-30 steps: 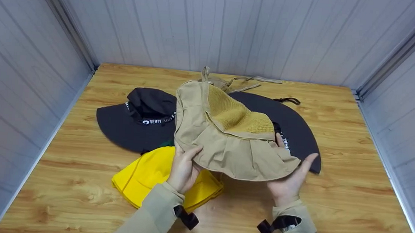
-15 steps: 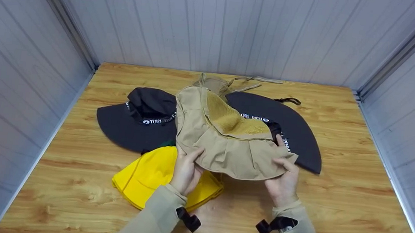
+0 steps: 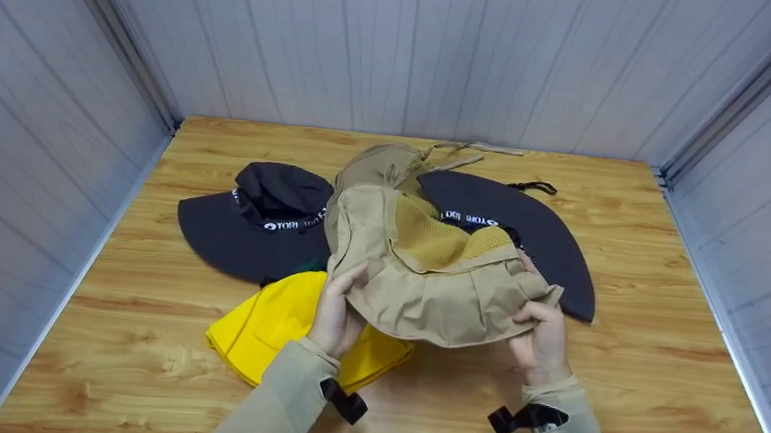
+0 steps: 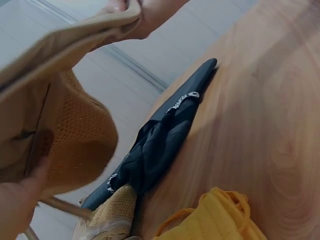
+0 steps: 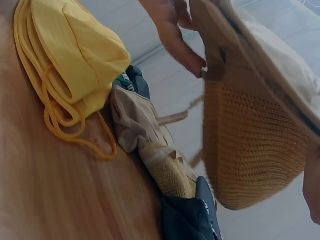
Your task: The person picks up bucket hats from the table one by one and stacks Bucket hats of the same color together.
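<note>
Both hands hold up a beige sun hat point(image 3: 447, 309) with a pleated brim and a mustard knitted crown. My left hand point(image 3: 336, 318) pinches the brim's near left edge, thumb on top. At the right end, my right hand point(image 3: 543, 342) grips the brim with curled fingers, some of them hidden by the cloth. In the right wrist view the knitted crown point(image 5: 252, 145) hangs below the brim, above the table. Behind and partly under the held hat lies another beige hat point(image 3: 379, 164) with tie cords.
A dark grey wide-brimmed hat point(image 3: 243, 242) lies at the left, and a similar dark hat point(image 3: 557, 252) at the right. Folded yellow hat cloth point(image 3: 271, 325) sits in front, below my left hand. Pale panel walls point(image 3: 407, 51) enclose the wooden table point(image 3: 657, 380) on three sides.
The held hat has come lower and nearer, showing more of the beige hat behind it. My right hand's fingers, spread a second ago, have curled onto the brim.
</note>
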A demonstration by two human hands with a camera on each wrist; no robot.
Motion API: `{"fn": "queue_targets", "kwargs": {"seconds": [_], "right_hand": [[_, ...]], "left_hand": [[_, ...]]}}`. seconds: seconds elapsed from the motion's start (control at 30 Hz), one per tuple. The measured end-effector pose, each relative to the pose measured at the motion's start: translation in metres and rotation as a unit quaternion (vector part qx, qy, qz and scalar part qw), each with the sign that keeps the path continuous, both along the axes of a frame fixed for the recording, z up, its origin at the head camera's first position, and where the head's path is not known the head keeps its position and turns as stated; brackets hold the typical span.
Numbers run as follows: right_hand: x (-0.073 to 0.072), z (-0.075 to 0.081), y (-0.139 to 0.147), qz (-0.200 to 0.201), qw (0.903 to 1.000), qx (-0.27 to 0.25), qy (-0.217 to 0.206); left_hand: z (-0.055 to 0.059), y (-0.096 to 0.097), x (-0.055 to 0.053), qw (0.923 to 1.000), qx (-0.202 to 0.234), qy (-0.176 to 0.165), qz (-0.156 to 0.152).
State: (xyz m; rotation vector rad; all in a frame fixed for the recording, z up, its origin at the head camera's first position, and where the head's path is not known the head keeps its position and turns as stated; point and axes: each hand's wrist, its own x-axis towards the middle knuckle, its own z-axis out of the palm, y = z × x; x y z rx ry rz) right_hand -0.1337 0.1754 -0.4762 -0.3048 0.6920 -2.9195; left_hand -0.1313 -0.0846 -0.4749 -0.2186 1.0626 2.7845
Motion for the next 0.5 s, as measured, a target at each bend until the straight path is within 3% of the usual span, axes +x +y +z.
{"fn": "queue_targets", "kwargs": {"seconds": [0.17,0.33,0.5], "right_hand": [[-0.001,-0.003,0.008,0.015,0.9998,-0.004,0.016],[-0.002,-0.007,0.015,0.018,0.9997,-0.011,0.012],[-0.001,-0.010,0.022,0.016,0.9998,0.008,-0.008]], "left_hand": [[0.001,-0.003,-0.002,0.9998,-0.002,-0.021,0.003],[0.000,-0.006,-0.006,0.9999,-0.004,-0.010,0.002],[0.000,-0.012,-0.005,0.9995,-0.006,-0.008,-0.030]]}}
